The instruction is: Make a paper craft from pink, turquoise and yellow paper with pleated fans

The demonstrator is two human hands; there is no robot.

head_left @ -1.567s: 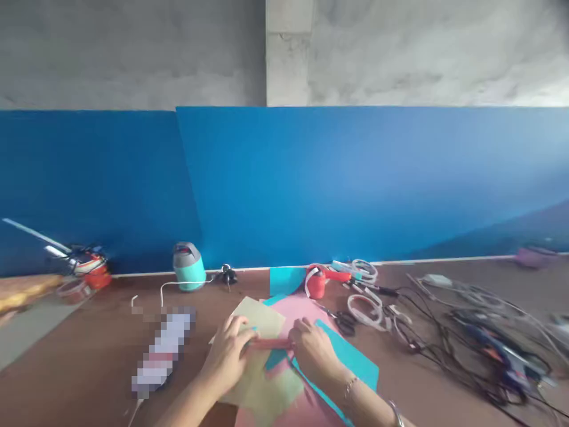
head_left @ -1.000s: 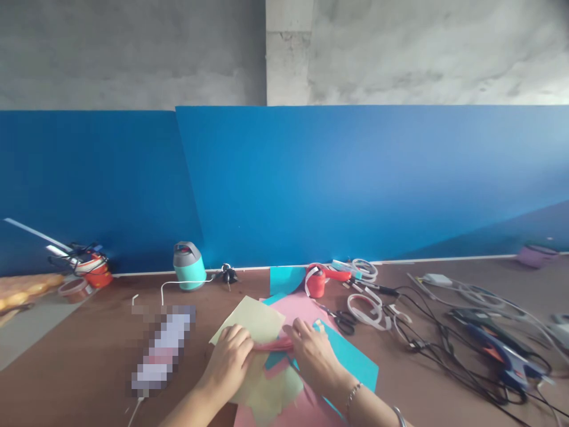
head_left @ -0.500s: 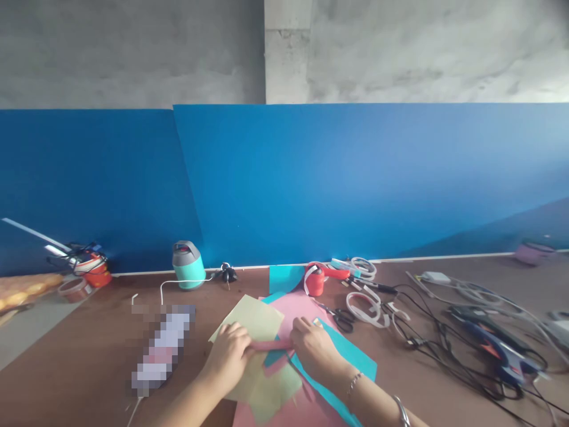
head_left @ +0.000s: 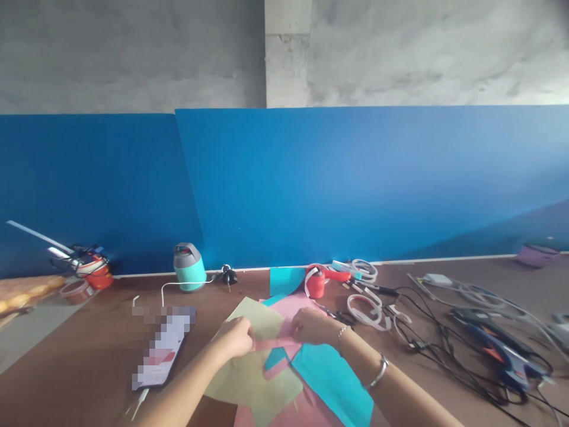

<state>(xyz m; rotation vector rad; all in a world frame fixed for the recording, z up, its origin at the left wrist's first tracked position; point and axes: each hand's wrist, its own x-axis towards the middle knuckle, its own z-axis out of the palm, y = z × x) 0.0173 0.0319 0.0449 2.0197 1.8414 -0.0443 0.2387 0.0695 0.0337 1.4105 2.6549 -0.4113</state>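
Between my hands lies a narrow pink paper strip [head_left: 273,343], low over the coloured sheets. My left hand [head_left: 239,337] is closed at the strip's left end, its fingers curled down. At the right end my right hand [head_left: 306,326] is closed too, with a chain bracelet and a silver bangle on that arm. Beneath them are pale yellow sheets [head_left: 253,379], a pink sheet [head_left: 284,305] and a blue sheet [head_left: 338,379]. Dark scissors [head_left: 344,316] lie partly hidden behind my right hand.
A phone [head_left: 166,350] and a teal bottle-shaped device [head_left: 189,270] are on the left, with an orange pot [head_left: 98,276] farther out. A red tape roll [head_left: 315,283] stands behind the paper. Coiled cables [head_left: 368,311] and a blue-black glue gun [head_left: 498,356] lie right.
Both hands have turned and their fingers curl downward more. The right hand and forearm have risen slightly, showing more of the blue sheet. The pink strip sits lower and looks flatter.
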